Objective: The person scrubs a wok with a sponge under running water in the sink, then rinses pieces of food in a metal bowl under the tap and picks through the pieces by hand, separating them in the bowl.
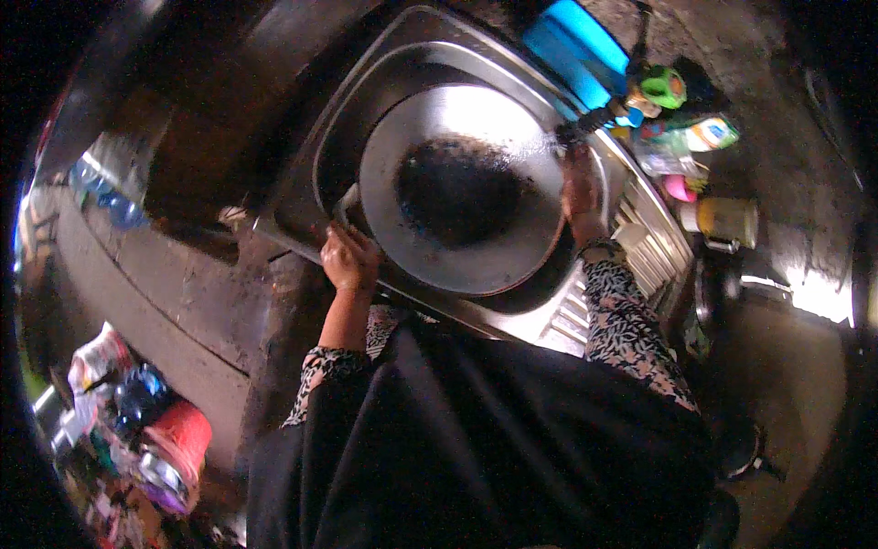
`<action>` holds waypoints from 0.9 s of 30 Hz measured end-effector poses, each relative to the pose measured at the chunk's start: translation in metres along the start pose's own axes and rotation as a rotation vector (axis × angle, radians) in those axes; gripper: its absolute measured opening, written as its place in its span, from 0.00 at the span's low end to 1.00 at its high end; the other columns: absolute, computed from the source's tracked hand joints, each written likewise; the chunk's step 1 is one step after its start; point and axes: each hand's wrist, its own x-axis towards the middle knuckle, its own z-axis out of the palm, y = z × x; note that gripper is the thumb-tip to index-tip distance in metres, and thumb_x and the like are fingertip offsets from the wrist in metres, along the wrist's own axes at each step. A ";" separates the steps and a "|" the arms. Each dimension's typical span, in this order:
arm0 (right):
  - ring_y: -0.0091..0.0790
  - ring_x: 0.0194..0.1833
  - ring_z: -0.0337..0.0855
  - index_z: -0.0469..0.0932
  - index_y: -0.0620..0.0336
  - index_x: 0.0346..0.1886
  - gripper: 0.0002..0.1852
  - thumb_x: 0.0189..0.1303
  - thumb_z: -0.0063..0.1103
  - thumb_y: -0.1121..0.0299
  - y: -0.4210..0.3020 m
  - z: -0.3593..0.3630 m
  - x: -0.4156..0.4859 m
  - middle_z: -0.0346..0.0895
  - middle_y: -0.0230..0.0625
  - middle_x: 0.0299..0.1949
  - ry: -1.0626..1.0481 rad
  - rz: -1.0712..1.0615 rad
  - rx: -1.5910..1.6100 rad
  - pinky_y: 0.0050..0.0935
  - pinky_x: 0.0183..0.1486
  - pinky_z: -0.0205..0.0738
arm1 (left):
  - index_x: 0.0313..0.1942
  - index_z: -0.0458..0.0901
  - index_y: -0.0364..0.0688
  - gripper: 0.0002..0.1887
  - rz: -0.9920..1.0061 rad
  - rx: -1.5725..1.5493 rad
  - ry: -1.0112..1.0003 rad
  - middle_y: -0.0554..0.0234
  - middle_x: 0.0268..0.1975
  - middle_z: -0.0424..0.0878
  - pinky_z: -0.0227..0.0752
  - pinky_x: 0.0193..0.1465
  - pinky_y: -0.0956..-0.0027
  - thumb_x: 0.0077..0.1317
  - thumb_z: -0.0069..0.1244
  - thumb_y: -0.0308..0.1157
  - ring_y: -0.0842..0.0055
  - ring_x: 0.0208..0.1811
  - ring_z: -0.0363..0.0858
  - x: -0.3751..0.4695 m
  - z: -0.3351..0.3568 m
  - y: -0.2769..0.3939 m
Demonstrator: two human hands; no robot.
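A large round metal pan, dark and scorched at its middle [459,267], lies tilted in the basin of a stainless steel sink [322,130]. My left hand [348,259] is at the sink's near left edge, its fingers bent around the pan's handle [348,202] or close beside it; the exact hold is unclear. On the pan's right rim rests my right hand [580,189], blurred and dark, below the black tap [590,123]. Whether its fingers grip the rim cannot be made out. Bright light glares off the far part of the pan.
Right of the basin is a ribbed drainboard [645,257]. Behind the sink stand a blue plastic container [576,51], a green item [663,87], a white and green packet [712,134] and a jar with yellowish content [727,221]. A red container [180,432] stands among clutter at lower left.
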 end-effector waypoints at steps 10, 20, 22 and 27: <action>0.41 0.60 0.62 0.52 0.56 0.64 0.30 0.59 0.50 0.67 -0.124 0.115 -0.034 0.57 0.42 0.63 -0.561 0.053 -0.328 0.32 0.61 0.55 | 0.35 0.70 0.28 0.11 0.084 0.061 0.101 0.46 0.23 0.77 0.68 0.29 0.57 0.60 0.43 0.30 0.55 0.24 0.76 0.003 -0.003 0.006; 0.46 0.62 0.61 0.53 0.56 0.65 0.32 0.54 0.46 0.78 -0.280 0.118 -0.053 0.61 0.51 0.60 -0.471 -0.008 0.829 0.33 0.63 0.54 | 0.33 0.67 0.32 0.09 0.071 -0.012 0.042 0.45 0.24 0.77 0.69 0.31 0.56 0.59 0.42 0.30 0.54 0.26 0.77 0.006 0.000 0.000; 0.46 0.62 0.61 0.57 0.57 0.64 0.30 0.54 0.49 0.75 -0.288 0.103 -0.065 0.61 0.50 0.60 -0.400 -0.241 0.750 0.34 0.63 0.54 | 0.34 0.66 0.33 0.09 0.050 -0.090 0.015 0.45 0.25 0.78 0.69 0.31 0.56 0.58 0.43 0.29 0.53 0.27 0.77 0.006 0.001 -0.001; 0.45 0.63 0.60 0.60 0.58 0.62 0.29 0.54 0.51 0.74 -0.291 0.125 -0.047 0.61 0.48 0.61 -0.198 -0.229 0.714 0.35 0.64 0.53 | 0.34 0.66 0.33 0.09 0.121 0.036 0.061 0.48 0.26 0.78 0.68 0.33 0.57 0.57 0.44 0.29 0.55 0.28 0.77 0.005 -0.003 0.002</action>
